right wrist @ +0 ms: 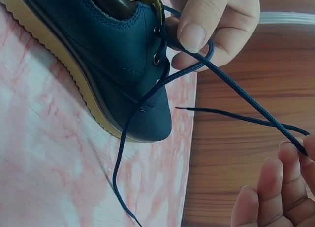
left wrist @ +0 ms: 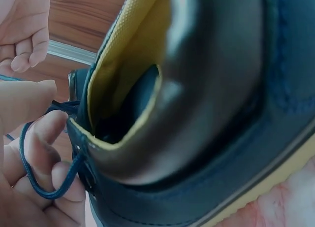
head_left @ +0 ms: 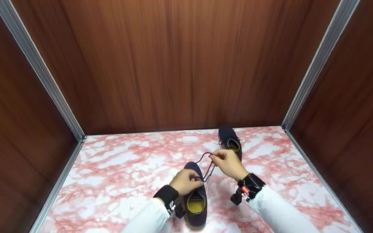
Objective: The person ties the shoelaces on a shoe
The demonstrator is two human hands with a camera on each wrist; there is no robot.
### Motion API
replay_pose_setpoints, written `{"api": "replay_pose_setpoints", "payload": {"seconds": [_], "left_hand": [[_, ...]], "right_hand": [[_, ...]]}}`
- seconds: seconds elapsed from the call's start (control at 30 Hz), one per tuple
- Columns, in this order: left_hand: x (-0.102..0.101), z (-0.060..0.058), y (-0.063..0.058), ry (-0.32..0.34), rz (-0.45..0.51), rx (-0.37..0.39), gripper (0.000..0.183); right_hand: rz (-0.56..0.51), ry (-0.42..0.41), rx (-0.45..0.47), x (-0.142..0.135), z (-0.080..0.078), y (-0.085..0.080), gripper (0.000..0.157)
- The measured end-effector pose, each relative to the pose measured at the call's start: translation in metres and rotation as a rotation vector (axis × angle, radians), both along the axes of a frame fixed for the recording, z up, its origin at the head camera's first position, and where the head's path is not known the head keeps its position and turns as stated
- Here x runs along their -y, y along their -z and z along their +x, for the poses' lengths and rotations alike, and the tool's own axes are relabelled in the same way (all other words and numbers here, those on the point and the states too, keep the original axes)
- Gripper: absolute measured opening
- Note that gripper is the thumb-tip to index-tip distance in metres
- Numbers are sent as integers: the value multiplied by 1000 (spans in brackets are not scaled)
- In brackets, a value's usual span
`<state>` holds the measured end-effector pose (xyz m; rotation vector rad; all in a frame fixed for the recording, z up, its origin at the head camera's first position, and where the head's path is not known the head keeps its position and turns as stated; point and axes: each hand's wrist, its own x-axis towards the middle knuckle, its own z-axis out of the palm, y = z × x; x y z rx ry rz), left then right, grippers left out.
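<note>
A dark navy lace-up shoe (head_left: 197, 220) with a yellow lining stands on the pink-and-white surface, toe pointing away from me. Over its eyelets my left hand (head_left: 184, 182) pinches the navy shoelace (right wrist: 241, 92) between thumb and finger, close to the shoe. A small bend of that lace (left wrist: 49, 194) hangs across the left fingers in the left wrist view. Up and to the right, my right hand (head_left: 228, 162) pinches another stretch of lace, drawn out from the shoe. One loose lace end dangles beside the toe in the right wrist view.
A second navy shoe (head_left: 227, 132), its lace tied, stands farther back on the right, near the brown wood-look back panel (head_left: 173, 71). Similar panels with metal corner strips (head_left: 316, 64) enclose the marbled surface (head_left: 108, 181) at left and right.
</note>
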<state>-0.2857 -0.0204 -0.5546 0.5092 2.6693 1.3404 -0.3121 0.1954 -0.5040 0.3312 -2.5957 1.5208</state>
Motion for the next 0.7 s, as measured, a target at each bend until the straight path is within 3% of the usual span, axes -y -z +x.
{"api": "replay_pose_setpoints", "payload": {"seconds": [0.37, 0.7], "left_hand": [[-6, -2, 2, -34, 4, -54, 12], [-9, 0, 0, -40, 28, -11, 13]], "right_hand": [[118, -86, -80, 6, -3, -11, 10], [236, -144, -119, 14, -5, -14, 11]]}}
